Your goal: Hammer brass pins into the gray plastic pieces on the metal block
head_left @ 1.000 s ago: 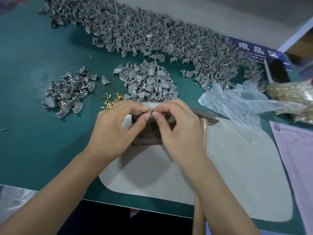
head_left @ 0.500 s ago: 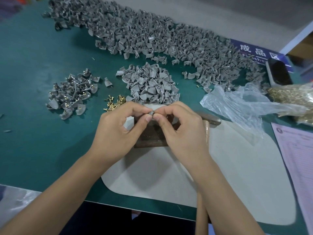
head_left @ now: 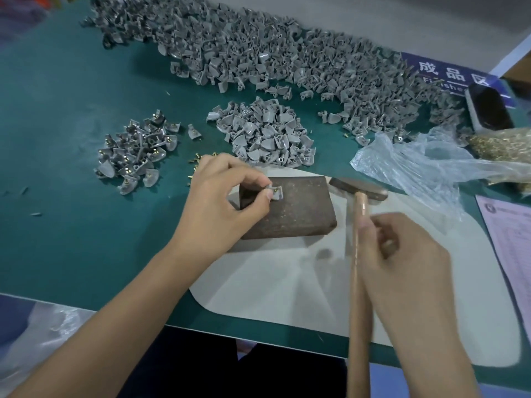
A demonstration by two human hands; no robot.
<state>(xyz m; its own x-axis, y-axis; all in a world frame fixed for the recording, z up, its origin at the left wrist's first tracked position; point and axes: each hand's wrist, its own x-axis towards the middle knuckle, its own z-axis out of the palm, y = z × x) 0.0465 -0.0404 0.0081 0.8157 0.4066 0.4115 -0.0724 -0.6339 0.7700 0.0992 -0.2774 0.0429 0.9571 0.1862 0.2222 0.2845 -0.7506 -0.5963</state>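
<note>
1. My left hand (head_left: 221,202) pinches a gray plastic piece (head_left: 276,193) with its brass pin (head_left: 276,190) against the metal block (head_left: 290,206).
2. My right hand (head_left: 402,254) curls loosely beside the hammer (head_left: 359,254) handle; the grasp is blurred, so I cannot tell.

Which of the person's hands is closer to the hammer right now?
The right hand. It is at the hammer, fingers by the wooden handle. The left hand is apart from it, pinching a gray plastic piece on the metal block.
</note>
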